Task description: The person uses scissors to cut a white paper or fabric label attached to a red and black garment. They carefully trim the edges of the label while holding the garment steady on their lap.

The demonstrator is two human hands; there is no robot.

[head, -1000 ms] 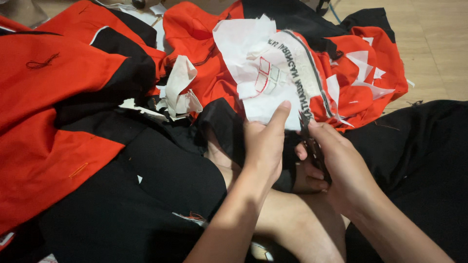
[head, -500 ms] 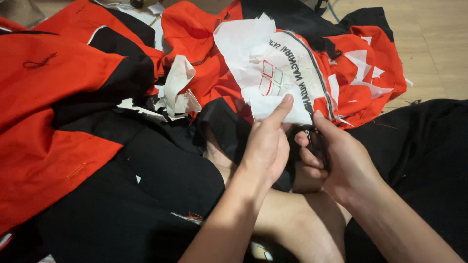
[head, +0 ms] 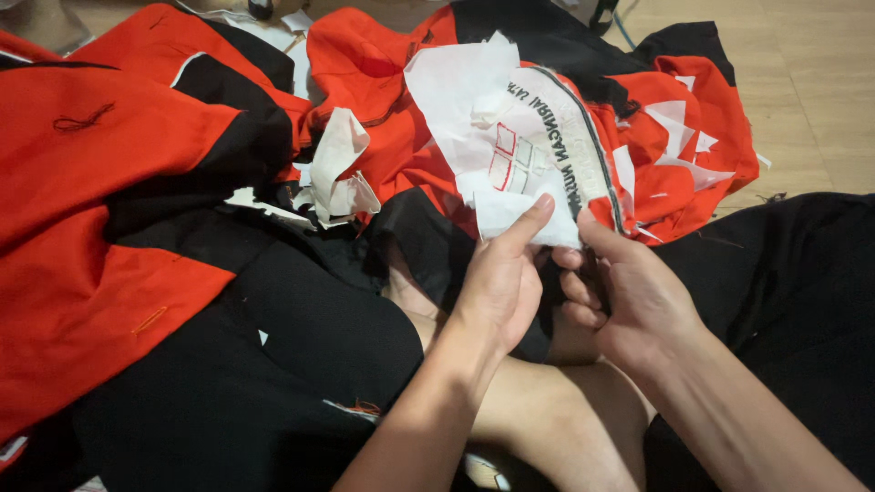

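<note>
1. My left hand (head: 499,287) pinches the lower edge of the white backing sheet behind the embroidered patch (head: 510,150), thumb up.
2. My right hand (head: 629,296) is curled closed at that same edge.
3. The backing looks partly torn; most remains on the red-and-black garment (head: 383,155), with loose white scraps (head: 337,169) nearby.

- White backing sheet (head: 497,137): I see thin, matt, papery, creased material.
- Red-and-black garment (head: 109,182): I see matt woven cloth, loose threads.
- Floor (head: 820,82): I see smooth, pale wood.
</note>
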